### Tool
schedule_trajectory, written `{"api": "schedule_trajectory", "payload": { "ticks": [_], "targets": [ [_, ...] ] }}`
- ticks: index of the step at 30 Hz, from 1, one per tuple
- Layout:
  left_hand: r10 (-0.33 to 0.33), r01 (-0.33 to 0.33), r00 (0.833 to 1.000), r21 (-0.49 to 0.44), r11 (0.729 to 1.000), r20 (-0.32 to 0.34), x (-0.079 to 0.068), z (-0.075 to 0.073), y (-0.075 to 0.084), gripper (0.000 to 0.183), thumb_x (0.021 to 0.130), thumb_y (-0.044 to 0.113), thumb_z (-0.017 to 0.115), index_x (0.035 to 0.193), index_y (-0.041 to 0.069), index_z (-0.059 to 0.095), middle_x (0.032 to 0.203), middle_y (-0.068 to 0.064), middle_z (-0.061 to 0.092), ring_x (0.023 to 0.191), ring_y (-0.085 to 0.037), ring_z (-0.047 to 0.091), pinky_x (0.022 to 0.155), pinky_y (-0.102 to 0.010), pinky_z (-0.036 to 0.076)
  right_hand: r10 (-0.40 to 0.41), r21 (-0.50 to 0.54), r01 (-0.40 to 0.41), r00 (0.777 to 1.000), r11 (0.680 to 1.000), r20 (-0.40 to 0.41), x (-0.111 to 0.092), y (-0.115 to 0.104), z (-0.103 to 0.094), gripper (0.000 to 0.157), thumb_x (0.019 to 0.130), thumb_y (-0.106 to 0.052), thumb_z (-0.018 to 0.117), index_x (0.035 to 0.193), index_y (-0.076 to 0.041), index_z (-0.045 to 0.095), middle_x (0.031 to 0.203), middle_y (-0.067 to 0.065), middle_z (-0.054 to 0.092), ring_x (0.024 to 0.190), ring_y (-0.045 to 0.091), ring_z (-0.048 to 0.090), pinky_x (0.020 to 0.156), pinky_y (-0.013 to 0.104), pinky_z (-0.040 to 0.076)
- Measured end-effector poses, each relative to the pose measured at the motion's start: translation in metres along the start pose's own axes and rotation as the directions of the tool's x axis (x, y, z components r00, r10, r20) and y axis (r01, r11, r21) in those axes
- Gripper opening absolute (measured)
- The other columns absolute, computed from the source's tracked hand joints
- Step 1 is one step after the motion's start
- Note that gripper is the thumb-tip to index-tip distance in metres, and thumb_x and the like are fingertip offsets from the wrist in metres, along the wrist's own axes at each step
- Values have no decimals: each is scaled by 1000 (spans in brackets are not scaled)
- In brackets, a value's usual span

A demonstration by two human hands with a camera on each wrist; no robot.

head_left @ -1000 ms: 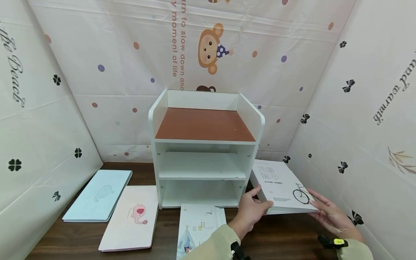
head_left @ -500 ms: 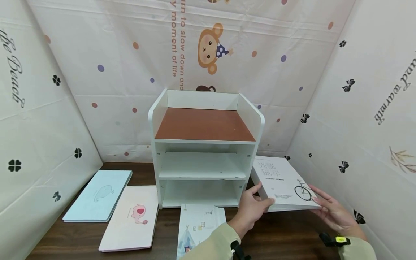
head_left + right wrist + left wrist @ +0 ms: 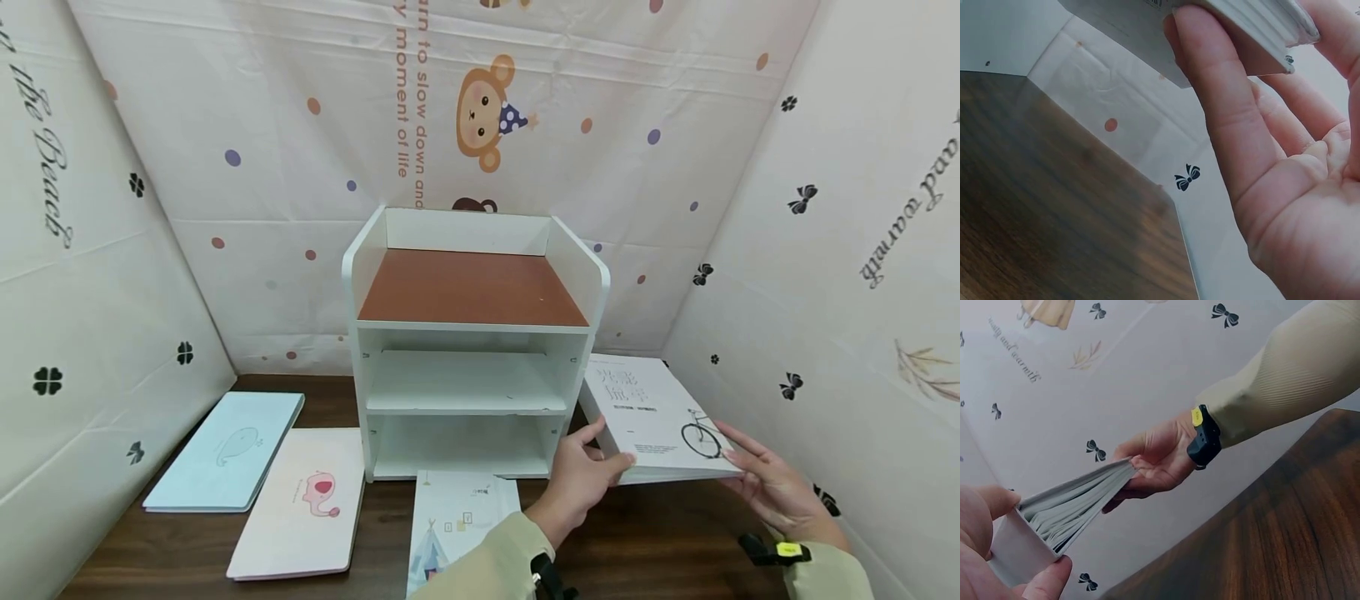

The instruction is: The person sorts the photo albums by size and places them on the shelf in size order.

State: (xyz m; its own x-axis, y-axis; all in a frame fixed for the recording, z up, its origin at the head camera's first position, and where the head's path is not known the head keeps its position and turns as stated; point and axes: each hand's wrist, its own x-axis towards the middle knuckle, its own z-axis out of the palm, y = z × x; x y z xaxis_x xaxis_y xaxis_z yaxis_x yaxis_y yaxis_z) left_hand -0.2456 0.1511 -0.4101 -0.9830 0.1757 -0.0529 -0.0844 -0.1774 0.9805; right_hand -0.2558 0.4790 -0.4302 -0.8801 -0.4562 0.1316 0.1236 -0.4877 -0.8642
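Observation:
A thick white book (image 3: pixel 645 417) with a bicycle drawing on its cover is held up to the right of the white shelf (image 3: pixel 468 410). My left hand (image 3: pixel 573 483) grips its spine side near the front corner, thumb and fingers on opposite covers in the left wrist view. The right hand (image 3: pixel 776 487) pinches the opposite front corner. In the left wrist view the page edges (image 3: pixel 1079 500) fan slightly between the covers. From the right wrist view, fingers (image 3: pixel 1216 75) of the right hand lie under the book (image 3: pixel 1129 37), above the dark wooden table (image 3: pixel 1054 187).
On the left of the table lie a light blue notebook (image 3: pixel 228 454) and a white notebook with a pink elephant (image 3: pixel 300 508). A booklet with a tent picture (image 3: pixel 457 525) lies before the shelf. Printed cloth walls (image 3: pixel 810 250) enclose the back and both sides.
The book has shifted slightly away from me, up in the head view, with the right hand moving a little to the right. The shelf and the other books have stayed put.

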Motion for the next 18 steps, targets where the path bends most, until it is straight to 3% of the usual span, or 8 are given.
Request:
{"api": "schedule_trajectory", "payload": {
  "ticks": [9, 18],
  "targets": [
    [31, -31, 1000, 21, 999, -2, -3, -1, 7, 67, 82, 11, 86, 143, 22, 61, 89, -4, 62, 74, -13, 60, 68, -27, 61, -37, 63, 35, 999, 997, 33, 1, -4, 5, 60, 108, 9, 20, 145, -16, 60, 138, 5, 67, 119, 24, 70, 102, 36, 56],
    [34, -34, 999, 39, 999, 1, -5, -1, 13, 66, 83, 13, 86, 143, 23, 61, 92, -2, 61, 77, -14, 61, 69, -27, 62, -66, 87, 56, 990, 995, 121, 2, -8, 8, 62, 108, 8, 15, 148, -15, 56, 141, 8, 65, 119, 25, 69, 102, 36, 56]
  ]
}}
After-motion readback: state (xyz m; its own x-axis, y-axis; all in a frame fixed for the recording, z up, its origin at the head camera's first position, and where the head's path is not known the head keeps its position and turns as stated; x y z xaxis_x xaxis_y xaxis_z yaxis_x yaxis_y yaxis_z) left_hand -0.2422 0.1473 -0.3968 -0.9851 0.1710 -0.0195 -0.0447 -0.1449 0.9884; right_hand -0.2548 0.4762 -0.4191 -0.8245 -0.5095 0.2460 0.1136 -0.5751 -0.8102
